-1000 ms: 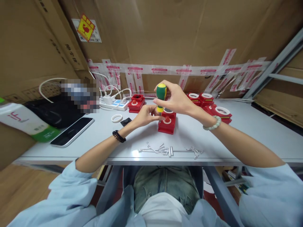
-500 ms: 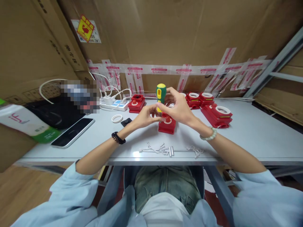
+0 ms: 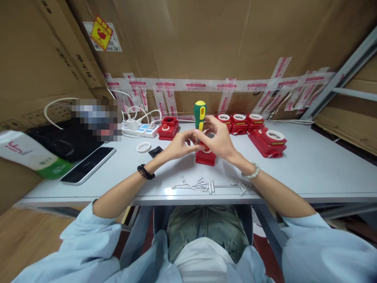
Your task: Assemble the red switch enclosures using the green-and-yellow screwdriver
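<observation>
A green and yellow screwdriver stands upright, tip down, over a red housing on the table. My right hand is closed on the lower part of the screwdriver, with the thumb across its front. My left hand meets it from the other side, its fingers curled in by the shaft and its thumb against the housing. What the left fingertips pinch is hidden, as is the screwdriver's tip. Nearer the table edge lie several loose screws, two metal pins and a thin rod.
Several red housings with white rings, such as this large one, stand at the back right. Another red housing is by a power strip. Leftward are a white ring, a black part, a phone and a white-green tube.
The screwdriver handle has turned, its yellow inset now facing right. My right hand sits slightly lower on it. The whole view has shifted a little.
</observation>
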{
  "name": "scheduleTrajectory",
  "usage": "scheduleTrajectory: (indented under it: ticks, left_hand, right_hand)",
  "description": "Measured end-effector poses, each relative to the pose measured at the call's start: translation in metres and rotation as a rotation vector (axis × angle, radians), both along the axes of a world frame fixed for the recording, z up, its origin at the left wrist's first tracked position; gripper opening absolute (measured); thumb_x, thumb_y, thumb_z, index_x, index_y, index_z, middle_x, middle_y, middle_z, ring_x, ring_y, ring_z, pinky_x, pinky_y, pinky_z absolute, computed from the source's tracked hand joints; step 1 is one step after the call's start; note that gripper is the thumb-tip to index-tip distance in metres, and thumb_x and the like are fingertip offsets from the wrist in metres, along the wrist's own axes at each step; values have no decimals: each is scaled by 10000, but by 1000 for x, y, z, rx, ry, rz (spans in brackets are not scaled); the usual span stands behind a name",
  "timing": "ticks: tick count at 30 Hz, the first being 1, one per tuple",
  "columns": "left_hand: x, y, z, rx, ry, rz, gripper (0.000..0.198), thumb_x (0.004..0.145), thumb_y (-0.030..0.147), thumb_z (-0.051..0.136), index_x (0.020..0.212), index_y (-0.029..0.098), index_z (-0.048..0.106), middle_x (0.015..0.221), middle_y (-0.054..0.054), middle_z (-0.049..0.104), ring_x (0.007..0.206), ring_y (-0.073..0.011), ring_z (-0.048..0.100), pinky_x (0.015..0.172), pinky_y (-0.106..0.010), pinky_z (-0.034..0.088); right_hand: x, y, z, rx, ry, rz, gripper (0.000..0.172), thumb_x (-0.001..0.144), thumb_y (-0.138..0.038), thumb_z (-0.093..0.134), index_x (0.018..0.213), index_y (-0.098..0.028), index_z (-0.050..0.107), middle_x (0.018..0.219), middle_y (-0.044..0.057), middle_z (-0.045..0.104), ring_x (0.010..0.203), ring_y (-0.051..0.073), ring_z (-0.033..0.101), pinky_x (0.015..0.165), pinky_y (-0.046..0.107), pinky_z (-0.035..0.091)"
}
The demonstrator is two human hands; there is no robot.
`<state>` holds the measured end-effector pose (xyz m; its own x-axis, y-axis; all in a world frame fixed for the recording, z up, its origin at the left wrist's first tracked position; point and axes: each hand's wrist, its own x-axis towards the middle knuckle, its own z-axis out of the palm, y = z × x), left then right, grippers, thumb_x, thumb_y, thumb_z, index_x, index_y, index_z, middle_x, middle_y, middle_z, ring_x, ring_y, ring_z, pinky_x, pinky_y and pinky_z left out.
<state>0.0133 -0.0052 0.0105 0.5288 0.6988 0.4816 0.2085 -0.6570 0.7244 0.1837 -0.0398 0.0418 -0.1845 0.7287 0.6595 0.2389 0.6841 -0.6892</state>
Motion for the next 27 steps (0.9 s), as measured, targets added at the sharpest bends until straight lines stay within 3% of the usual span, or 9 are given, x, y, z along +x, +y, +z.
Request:
scheduleTrajectory:
  ticks: [2,4,7,10,14,18,27]
  left_hand:
    - [-1,-1,2,27,48,-40,253,822,374,704,918,143,664,841,-34,680,731,-123,573,648,-253,423]
    - [-1,-2,4,58,78,-30,222,856,363,660,857,141,676,799,-31,684,709,-119,565,643,-258,401]
    - [1,-3,2,70,23,76,295,802,398,718,693,143,621,660,-3,633,609,-100,499,590,-259,348]
    - [3,-4,2,59,-3,117,344,744,450,768,730,151,600,690,3,623,604,-98,481,566,-251,340]
    - [-4,-8,11,110,183,57,322,773,448,735,890,160,649,839,-22,677,724,-131,568,631,-259,398]
    - [-12,-9,20,123,352,-33,199,807,358,685,853,165,675,846,-32,709,770,-155,598,699,-283,445]
    - [-15,-4,19,121,341,-50,235,871,389,643,831,157,639,795,-28,693,715,-138,595,671,-270,447]
  right_hand:
    - [0,0,0,11,10,0,289,801,-300,677,1045,-181,577,910,47,712,794,176,676,711,346,545]
    - [0,1,0,11,10,0,253,817,-289,657,1037,-194,574,898,39,712,803,175,681,712,342,544]
    - [1,1,0,11,6,-2,228,830,-290,646,1027,-197,577,875,33,707,785,172,677,688,333,533]
    - [2,1,0,22,5,9,238,833,-311,658,1022,-186,585,871,30,699,770,164,671,691,329,526]
    - [4,2,0,25,17,7,232,840,-332,662,1008,-188,594,859,23,704,782,167,676,710,332,528]
    - [6,5,0,16,32,9,265,832,-362,679,1012,-184,600,877,32,718,803,180,692,707,338,536]
    - [6,4,1,47,101,58,385,816,-482,707,1053,-202,594,921,37,710,825,179,695,773,354,580]
